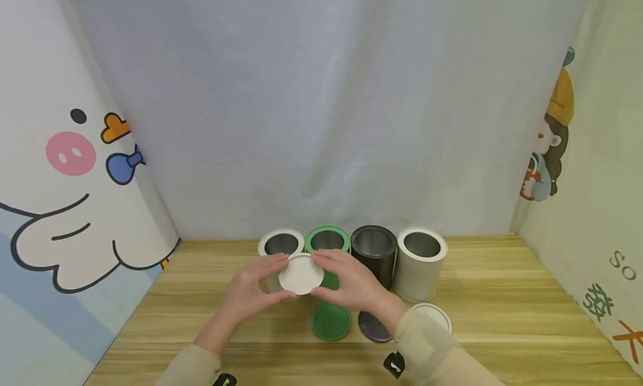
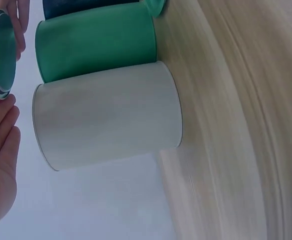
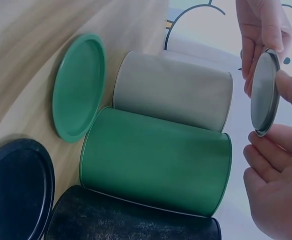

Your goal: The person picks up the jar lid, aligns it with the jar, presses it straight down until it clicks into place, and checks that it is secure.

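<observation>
Pinching the white lid point(image 1: 301, 274) by its edge, both hands keep thumb and fingers set round opposite sides of it: the left hand point(image 1: 248, 288) at nine o'clock, the right hand point(image 1: 351, 280) at three. The lid is up in the air over the bench point(image 1: 211, 297), on the person's side of a row of four cans and apart from them in both wrist views.

Taking the head view as the dial, with the held lid at its centre, the left white can point(image 2: 108, 117) stands at eleven o'clock and the green can point(image 3: 155, 162) at one. The black can point(image 1: 374, 263) is between two and three, with the right white can point(image 1: 421, 277) at three, farthest along. All four stand upright, close side by side, their tops uncovered.

Flat on the bench lie the green lid point(image 1: 331, 322) at five o'clock, the dark lid point(image 1: 374, 326) at four and a second white lid point(image 1: 434, 314) between three and four, the last two partly hidden by the right arm. A pale cloth point(image 1: 281, 96) hangs at twelve o'clock.
</observation>
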